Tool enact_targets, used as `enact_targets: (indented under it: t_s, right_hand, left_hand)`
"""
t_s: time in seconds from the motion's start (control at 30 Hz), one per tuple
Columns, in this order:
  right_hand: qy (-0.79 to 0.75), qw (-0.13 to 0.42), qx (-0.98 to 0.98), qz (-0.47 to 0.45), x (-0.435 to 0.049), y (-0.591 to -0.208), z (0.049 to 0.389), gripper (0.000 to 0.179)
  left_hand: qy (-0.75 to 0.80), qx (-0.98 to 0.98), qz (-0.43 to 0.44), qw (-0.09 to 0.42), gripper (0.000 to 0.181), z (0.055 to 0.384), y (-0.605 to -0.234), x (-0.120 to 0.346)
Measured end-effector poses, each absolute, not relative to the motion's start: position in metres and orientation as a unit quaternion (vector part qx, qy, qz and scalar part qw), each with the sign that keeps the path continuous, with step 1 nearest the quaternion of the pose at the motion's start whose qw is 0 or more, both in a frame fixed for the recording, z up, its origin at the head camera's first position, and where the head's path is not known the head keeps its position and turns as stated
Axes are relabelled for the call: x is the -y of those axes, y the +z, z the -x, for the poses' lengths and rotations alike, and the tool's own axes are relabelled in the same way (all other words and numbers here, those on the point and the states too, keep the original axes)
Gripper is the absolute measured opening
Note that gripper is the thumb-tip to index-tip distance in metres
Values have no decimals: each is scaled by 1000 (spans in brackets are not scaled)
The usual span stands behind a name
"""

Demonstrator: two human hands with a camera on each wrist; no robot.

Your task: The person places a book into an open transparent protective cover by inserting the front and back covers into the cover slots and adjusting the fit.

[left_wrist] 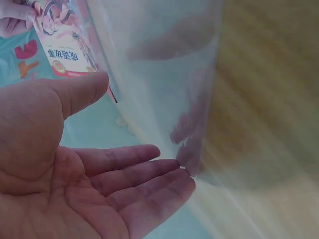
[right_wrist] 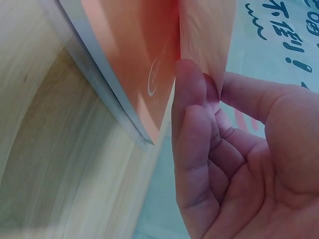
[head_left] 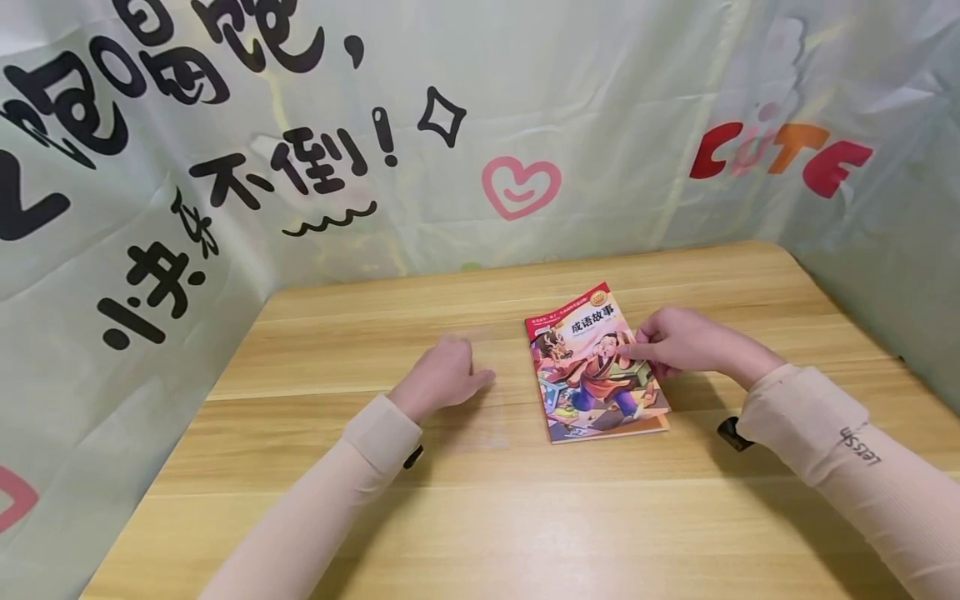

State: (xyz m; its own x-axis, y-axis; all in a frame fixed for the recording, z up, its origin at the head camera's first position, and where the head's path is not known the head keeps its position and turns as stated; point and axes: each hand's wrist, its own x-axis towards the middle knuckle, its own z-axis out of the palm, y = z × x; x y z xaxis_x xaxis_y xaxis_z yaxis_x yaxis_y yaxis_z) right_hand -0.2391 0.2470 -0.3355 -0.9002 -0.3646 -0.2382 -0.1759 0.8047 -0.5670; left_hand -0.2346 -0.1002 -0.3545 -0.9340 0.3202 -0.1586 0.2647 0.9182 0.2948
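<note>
Right fingers (right_wrist: 192, 134) pinch the book (head_left: 588, 379) I see just left of them, long axis near-to-far, straight left fingers (left_wrist: 159, 206) well apart.

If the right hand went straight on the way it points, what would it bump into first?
Most likely the book, whose front cover the right hand pinches. Just how deep that line runs beyond it is hard to judge.

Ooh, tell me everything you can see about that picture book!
It's a thin, papery picture book lying face-up on the wooden table. Its front cover has a red top strip, black Chinese title characters, a round gold badge and a cartoon figure in red and purple. The right hand pinches the cover's right edge, lifting it so orange shows inside.
</note>
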Motion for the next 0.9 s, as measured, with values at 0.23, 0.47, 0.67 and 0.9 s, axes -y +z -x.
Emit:
enact_targets:
  t_s: [0.23,0.47,0.67,0.9]
  right_hand:
    - [-273,164,-935,155,-246,-333,237,41]
    - [-274,171,-932,165,-245,-333,235,40]
    - [-270,163,-932,178,-246,-335,235,41]
    - [-276,167,-931,169,-244,-331,235,41]
  left_hand:
    - [121,-977,-157,82,53,228,-359,104]
    - [134,-976,-151,80,52,220,-366,103]
    - [129,-978,-140,86,61,215,-368,97]
    - [127,-978,-144,76,53,215,-370,95]
